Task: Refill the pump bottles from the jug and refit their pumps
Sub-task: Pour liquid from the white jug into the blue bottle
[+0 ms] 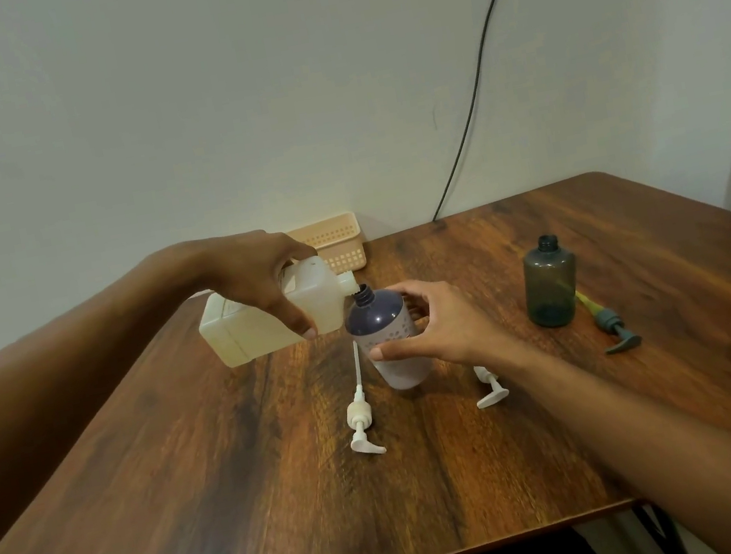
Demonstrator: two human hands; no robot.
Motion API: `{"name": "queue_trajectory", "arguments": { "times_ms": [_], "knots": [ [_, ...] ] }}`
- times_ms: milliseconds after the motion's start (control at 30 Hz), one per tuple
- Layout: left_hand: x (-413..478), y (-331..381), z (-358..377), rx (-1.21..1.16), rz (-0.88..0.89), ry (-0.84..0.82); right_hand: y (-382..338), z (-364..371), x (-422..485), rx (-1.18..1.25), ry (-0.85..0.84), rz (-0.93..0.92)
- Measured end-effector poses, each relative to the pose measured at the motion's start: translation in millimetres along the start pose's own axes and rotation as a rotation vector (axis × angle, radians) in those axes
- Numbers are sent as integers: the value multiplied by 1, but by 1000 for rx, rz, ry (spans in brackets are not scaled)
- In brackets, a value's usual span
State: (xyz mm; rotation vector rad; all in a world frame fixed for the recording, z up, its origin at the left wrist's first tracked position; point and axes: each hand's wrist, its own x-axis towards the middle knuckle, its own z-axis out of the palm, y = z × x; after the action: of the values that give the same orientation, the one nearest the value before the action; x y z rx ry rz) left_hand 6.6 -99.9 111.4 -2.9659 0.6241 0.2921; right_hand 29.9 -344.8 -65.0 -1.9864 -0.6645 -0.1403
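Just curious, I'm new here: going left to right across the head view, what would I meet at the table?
First the jug in the left hand → white pump lying flat → purple bottle in the right hand → second white pump → grey-green bottle → grey pump. The basket overlaps, so it is left out.

Glossy wood-grain table (297,508), translucent matt plastic jug (259,324), shiny dark plastic bottle (378,318), perforated plastic basket (338,245).
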Motion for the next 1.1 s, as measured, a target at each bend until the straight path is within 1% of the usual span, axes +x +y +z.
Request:
{"name": "queue_trajectory", "arguments": {
  "times_ms": [667, 867, 1100],
  "knots": [
    [4, -5, 2, -2, 1, -4, -1, -1, -3, -8, 14, 3],
    [6, -8, 5, -7, -4, 14, -3, -1, -5, -7, 16, 5],
    [3, -10, 16, -89, 7, 78, -3, -2, -5, 3, 26, -2]
  ]
}}
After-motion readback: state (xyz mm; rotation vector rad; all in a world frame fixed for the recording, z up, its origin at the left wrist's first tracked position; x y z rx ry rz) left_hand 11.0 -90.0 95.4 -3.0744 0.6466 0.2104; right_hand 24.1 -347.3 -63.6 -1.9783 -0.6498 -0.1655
